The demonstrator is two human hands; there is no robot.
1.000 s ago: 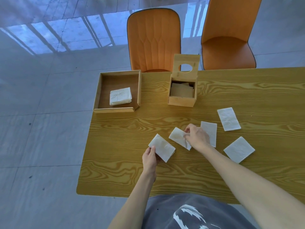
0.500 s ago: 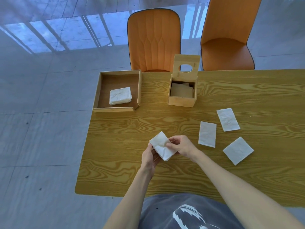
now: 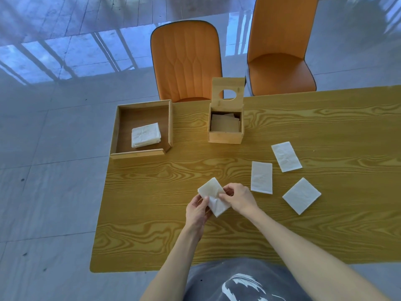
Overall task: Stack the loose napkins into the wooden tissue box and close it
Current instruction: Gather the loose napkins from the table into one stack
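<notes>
The wooden tissue box (image 3: 225,137) stands open at the table's far middle, its lid (image 3: 228,90) with a round hole tilted up behind it and napkins lying inside. Both hands hold white napkins (image 3: 213,195) just above the table's near middle: my left hand (image 3: 197,210) grips them from below left, my right hand (image 3: 238,197) pinches them from the right. Three loose white napkins lie flat to the right, one (image 3: 261,180) close to my right hand, one (image 3: 286,156) farther back, one (image 3: 301,195) nearer the right.
A shallow wooden tray (image 3: 121,129) at the table's far left corner holds a small stack of napkins (image 3: 146,135). Two orange chairs (image 3: 186,59) (image 3: 280,46) stand behind the table. The table's left edge (image 3: 102,192) drops to a tiled floor.
My right hand carried a second napkin leftward from the table onto the one in my left hand. Both hands now hold the napkins together, raised slightly.
</notes>
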